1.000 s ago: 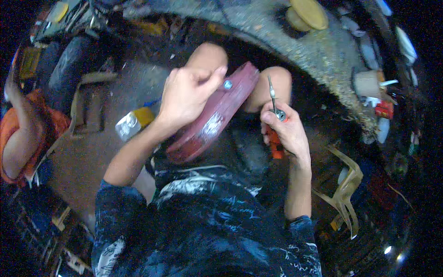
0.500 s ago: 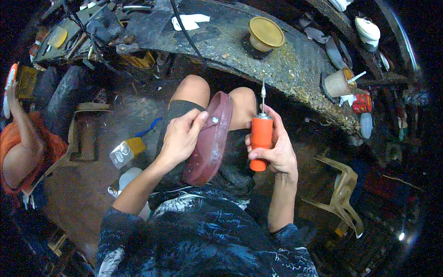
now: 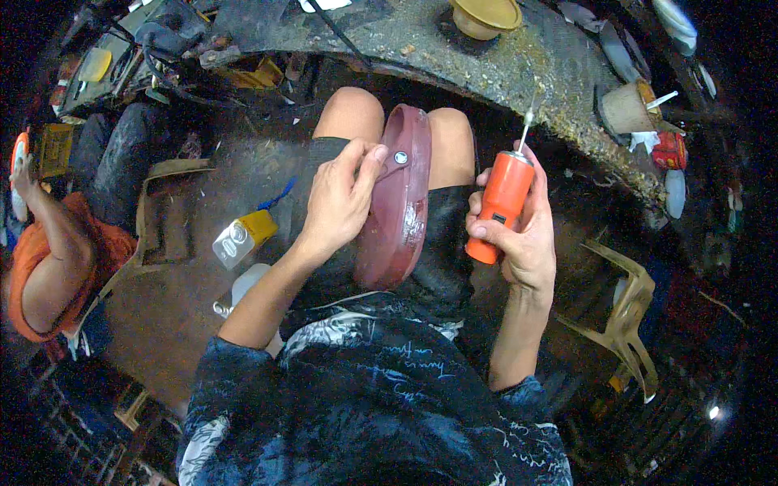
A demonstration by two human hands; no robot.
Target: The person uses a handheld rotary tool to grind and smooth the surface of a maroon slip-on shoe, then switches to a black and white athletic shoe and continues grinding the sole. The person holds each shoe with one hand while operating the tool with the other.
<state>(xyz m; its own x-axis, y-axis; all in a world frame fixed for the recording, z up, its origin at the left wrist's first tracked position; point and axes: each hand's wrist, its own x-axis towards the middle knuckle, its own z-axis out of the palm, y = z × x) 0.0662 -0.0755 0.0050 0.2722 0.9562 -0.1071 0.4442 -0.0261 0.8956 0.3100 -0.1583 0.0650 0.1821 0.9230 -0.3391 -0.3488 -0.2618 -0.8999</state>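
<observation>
A maroon rubber clog (image 3: 397,219) rests upright on my lap, between my thighs. Its side has a round pale rivet where the strap joins, and a wet-looking shine runs along the lower edge. My left hand (image 3: 344,190) is closed on the clog near that rivet, thumb and fingers pinched together. In my right hand (image 3: 523,231) is an orange cylindrical hand tool (image 3: 504,194) with a small black switch. A thin shaft with a pale tip sticks out of its top, tilted up toward the workbench. Tool and clog are apart.
A dirty curved workbench (image 3: 421,57) spans the far side, bearing a lidded tub (image 3: 486,18) and a bucket (image 3: 626,109). A plastic bottle (image 3: 235,241) and brush-like blue item (image 3: 279,197) lie left. A co-worker in orange (image 3: 65,259) sits far left; a plastic chair (image 3: 624,316) stands right.
The view has shifted, so the bench sits higher. My right hand has tilted the orange tool to the right and moved it farther from the clog. My left hand keeps its grip.
</observation>
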